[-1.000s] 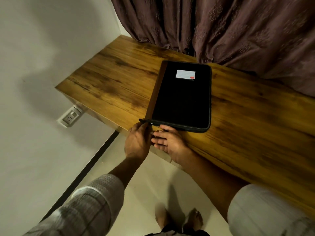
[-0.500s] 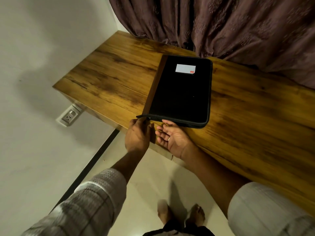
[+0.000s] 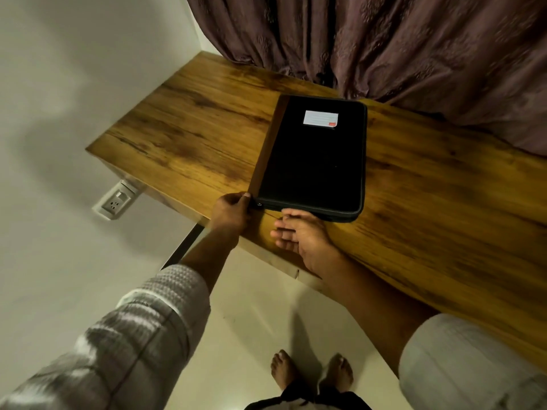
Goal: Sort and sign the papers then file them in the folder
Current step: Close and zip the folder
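A black zippered folder [image 3: 310, 161] with a brown spine strip and a white label lies closed on the wooden table [image 3: 189, 134]. My left hand [image 3: 229, 214] is at the folder's near left corner, fingers pinched on the zipper pull. My right hand [image 3: 299, 235] rests on the table just in front of the folder's near edge, fingers spread and touching that edge. No papers or pen are visible.
A dark purple curtain [image 3: 384, 45] hangs behind the table's far edge. A wall socket [image 3: 114, 202] sits on the white wall under the table's left end. My bare feet [image 3: 310, 374] stand on the pale floor below.
My left hand stays pinched at the folder's near left corner. My right hand has turned from palm-up to palm-down, flat by the folder's near edge.
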